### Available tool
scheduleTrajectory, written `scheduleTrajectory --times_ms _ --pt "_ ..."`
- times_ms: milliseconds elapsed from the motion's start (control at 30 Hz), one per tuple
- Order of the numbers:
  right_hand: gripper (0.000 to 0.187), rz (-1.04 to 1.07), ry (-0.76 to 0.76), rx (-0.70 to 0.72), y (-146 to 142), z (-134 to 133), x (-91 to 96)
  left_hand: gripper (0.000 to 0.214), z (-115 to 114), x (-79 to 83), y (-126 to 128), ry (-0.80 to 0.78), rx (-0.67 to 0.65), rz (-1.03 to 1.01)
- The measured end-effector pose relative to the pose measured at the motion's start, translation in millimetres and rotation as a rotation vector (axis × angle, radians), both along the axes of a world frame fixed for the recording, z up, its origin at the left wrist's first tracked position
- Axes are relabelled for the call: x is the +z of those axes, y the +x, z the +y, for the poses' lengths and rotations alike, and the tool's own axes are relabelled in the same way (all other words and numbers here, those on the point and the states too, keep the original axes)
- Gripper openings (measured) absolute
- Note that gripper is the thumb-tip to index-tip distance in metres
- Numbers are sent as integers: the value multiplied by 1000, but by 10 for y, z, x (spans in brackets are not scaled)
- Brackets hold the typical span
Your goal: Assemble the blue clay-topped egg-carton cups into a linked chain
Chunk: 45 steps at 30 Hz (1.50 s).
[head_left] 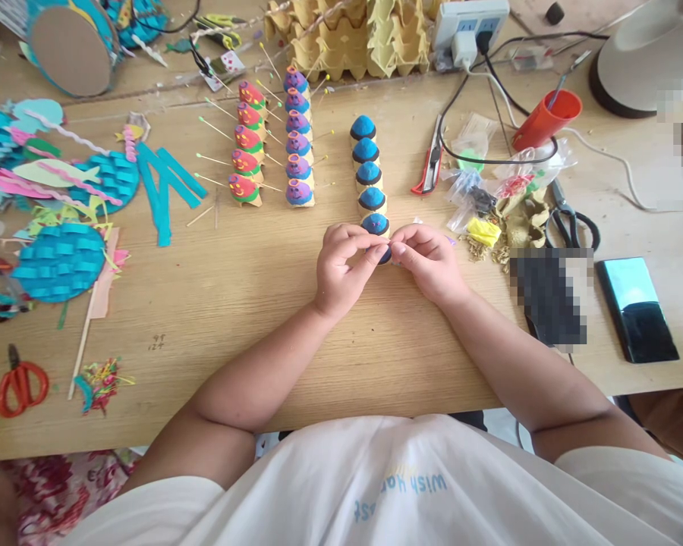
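Note:
A row of egg-carton cups topped with blue domes (367,150) runs toward me, with dark bands round the domes. Small purple bits show on the dome just beyond my fingers. My left hand (344,265) and my right hand (429,262) meet over the nearest cup, thumb and forefinger pinched on each. Whatever sits between the fingertips is too small to make out. The nearest dome is mostly hidden by the fingers. A purple scrap (451,241) lies beside my right hand. Left of the row stand a purple-and-blue caterpillar (299,144) and a red-and-green caterpillar (247,140), stuck with pins.
To the right lie a red utility knife (431,163), plastic bags with a yellow lump (483,232), black scissors (569,224) and a phone (637,309). Woven blue paper shapes (60,262) and orange scissors (21,387) are on the left. Egg cartons (341,42) and a power strip (470,19) stand behind.

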State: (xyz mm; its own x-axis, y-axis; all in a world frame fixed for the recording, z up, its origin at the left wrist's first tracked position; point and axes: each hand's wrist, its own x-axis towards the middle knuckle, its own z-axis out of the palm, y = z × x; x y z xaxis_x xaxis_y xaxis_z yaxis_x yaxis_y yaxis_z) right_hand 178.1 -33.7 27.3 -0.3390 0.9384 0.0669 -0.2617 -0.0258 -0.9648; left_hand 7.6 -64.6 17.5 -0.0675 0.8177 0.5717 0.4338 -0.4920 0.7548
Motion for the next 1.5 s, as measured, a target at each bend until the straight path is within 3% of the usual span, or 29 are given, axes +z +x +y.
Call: scheduleTrajectory --times_ms 400,600,733,1000,1300,1500 --pt "44 -77 60 -49 31 -1 13 30 -25 -30 -25 -68 34 -1" --pt "29 -426 415 -116 104 34 -4 18 25 -175 -22 -161 96 -56" --pt "18 -513 578 -91 121 67 -25 30 25 -197 -8 -153 78 28" --pt "19 -524 562 -134 128 70 -18 57 -11 -147 16 -69 3 326" --pt "9 -542 605 -90 103 48 -42 50 33 -200 19 -59 16 276" --pt "11 -614 574 -145 88 46 -60 51 56 -228 17 -69 43 236"
